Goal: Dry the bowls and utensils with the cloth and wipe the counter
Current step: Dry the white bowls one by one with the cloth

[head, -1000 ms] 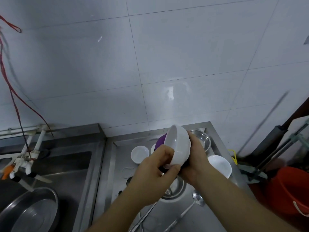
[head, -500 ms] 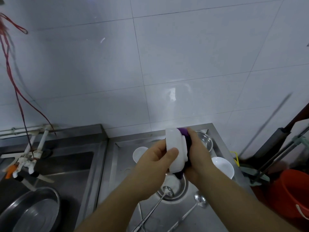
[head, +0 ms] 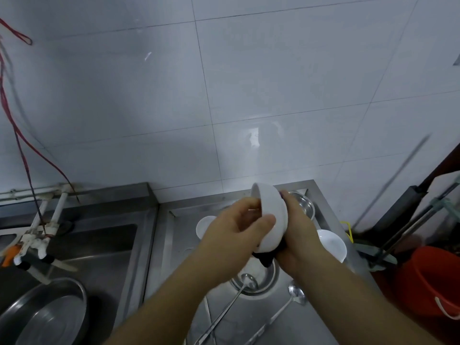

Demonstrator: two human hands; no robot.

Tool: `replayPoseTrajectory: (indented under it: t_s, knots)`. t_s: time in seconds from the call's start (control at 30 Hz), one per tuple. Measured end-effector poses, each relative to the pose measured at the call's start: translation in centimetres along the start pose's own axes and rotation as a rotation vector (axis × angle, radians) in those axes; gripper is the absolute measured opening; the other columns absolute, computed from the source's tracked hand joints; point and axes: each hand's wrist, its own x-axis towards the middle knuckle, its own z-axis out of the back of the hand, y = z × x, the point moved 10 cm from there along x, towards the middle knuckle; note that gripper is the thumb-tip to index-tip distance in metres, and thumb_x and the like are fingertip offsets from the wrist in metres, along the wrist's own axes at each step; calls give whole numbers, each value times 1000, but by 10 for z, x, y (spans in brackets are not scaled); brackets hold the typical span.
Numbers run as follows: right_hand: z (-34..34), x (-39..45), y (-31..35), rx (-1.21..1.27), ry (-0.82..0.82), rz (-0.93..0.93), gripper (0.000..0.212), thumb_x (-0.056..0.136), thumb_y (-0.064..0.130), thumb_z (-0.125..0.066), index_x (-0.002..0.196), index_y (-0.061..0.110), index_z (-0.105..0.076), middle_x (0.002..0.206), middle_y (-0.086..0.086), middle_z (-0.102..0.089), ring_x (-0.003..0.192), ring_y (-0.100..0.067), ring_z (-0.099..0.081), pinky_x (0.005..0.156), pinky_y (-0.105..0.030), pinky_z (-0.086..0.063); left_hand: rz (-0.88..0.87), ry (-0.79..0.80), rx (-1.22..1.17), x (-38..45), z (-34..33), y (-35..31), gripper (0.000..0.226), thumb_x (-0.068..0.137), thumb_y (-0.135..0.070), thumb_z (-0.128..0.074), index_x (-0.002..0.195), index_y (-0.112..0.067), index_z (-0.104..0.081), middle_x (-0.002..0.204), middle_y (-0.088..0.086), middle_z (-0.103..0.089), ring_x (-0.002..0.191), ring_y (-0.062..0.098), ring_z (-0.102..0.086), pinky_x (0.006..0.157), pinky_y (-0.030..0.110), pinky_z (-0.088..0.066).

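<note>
1. The white bowl (head: pixel 271 217) was held up over the steel table (head: pixel 174 245), tilted on its side between both hands, above a steel bowl (head: pixel 258 277) resting on the table.
2. The left hand (head: pixel 236 227) was curled round the bowl's rim and near wall, thumb pressed on the outside; the grip looked firm.
3. The right hand (head: pixel 296 235) was cupped against the bowl's far side, pressing the dark cloth (head: pixel 266 257) to it; only a purple edge near the fingertips and a dark tail below showed.
4. To dry well, I judged the left hand should turn the bowl steadily while the right kept the cloth flat against the wall, then swept the inside.
5. A wet glazed bowl may slip, so working low over the table seemed wise.
6. Compared with half a second before, the bowl had rolled further: more white underside faced the camera and less purple cloth showed at the top.
7. Two spoons (head: pixel 293 295) and a second white bowl (head: pixel 332 246) lay where they had been.
</note>
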Motion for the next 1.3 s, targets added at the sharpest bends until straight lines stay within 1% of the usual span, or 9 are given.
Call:
replayPoseTrajectory:
  t_s: [0.2,0.43,0.63,0.87,1.0,1.1,1.17,1.23,1.3]
  knots:
    - [0,-4,15,-47,-55,171,37,92,57,-64,90,23,-79,75,-12,-70,61,-32,-68,60,-42,-48,-2,59,10,4,7,-5,31,101,-33,-64,131,-30,-70,119,-4,-79,110,22,-76,93,47,-64]
    - [-11,-1,-14,10,36,-24,55,102,58,-49,98,7,-69,87,-22,-60,64,-38,-58,51,-40,-40,-76,7,179,-3,-1,12,24,95,-53,-54,112,-40,-64,81,3,-74,69,25,-70,74,56,-62]
    - [4,-23,15,-30,-199,475,24,101,57,-53,113,44,-70,89,-1,-76,63,-26,-68,45,-33,-48,-83,-55,99,-2,3,15,26,95,-51,-56,116,-39,-67,97,-6,-77,86,18,-76,80,39,-64]
    - [-15,-49,67,-304,-37,930,24,98,43,-58,118,40,-70,110,11,-75,100,-7,-70,82,-21,-56,-40,-7,-209,-4,12,6,25,97,-25,-62,116,-34,-77,119,4,-79,113,27,-75,100,47,-61]
    - [-21,-30,71,-301,-18,742,34,92,52,-60,115,33,-75,111,4,-79,99,-18,-75,75,-27,-59,-57,59,-119,-15,11,2,25,99,-23,-60,117,-31,-75,118,4,-78,113,26,-74,102,47,-60]
    - [-21,-8,45,-284,-17,406,43,91,64,-57,115,32,-75,97,-10,-77,71,-33,-69,46,-32,-48,-144,71,263,-19,15,-7,13,105,-28,-57,115,-26,-66,106,-6,-77,98,23,-73,91,48,-60]
    - [-21,-3,25,-247,7,247,49,90,65,-59,117,27,-73,86,-19,-70,58,-35,-63,43,-35,-46,-184,80,554,-20,17,-9,10,109,-34,-54,99,-37,-54,89,-15,-70,82,10,-67,72,27,-56]
    - [-13,-1,19,-220,-33,258,37,99,55,-59,117,27,-74,82,-10,-75,56,-34,-69,41,-36,-50,-236,79,799,-22,16,-10,18,110,-37,-50,96,-44,-41,86,-20,-59,77,7,-58,66,9,-40]
    - [-5,1,17,-228,-83,314,26,105,46,-58,117,29,-73,77,6,-77,58,-17,-75,41,-31,-54,-258,68,902,-23,19,-7,7,111,-36,-47,118,-39,-50,108,-14,-67,89,12,-61,76,13,-43]
